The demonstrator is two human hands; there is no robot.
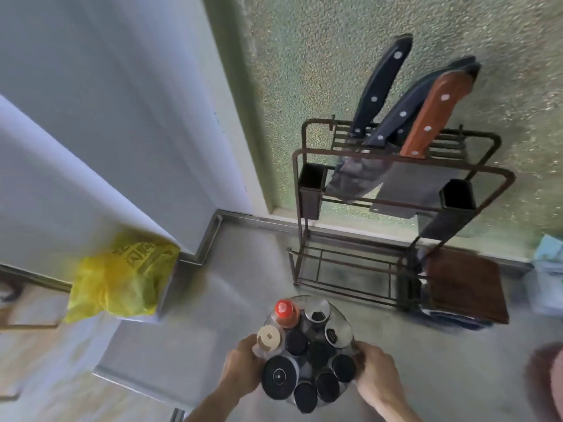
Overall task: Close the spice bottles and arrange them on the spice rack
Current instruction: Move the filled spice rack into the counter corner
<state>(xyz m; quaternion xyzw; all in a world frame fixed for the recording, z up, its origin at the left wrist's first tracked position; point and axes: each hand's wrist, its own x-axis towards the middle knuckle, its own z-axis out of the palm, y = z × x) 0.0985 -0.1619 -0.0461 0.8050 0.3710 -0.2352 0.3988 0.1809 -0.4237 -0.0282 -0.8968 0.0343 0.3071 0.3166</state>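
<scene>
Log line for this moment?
left hand: gripping spice rack | right hand: gripping rack | bottles: loaded, capped | red-capped bottle: rear

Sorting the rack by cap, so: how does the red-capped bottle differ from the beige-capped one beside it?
The red-capped bottle has a rounded, glossy red cap over an orange-looking body; the beige-capped bottle has a flat, matte top with a small square mark. The red one sits farther from the person; the beige one sits against the left hand. Both stand upright, capped, on the round spice rack.
</scene>
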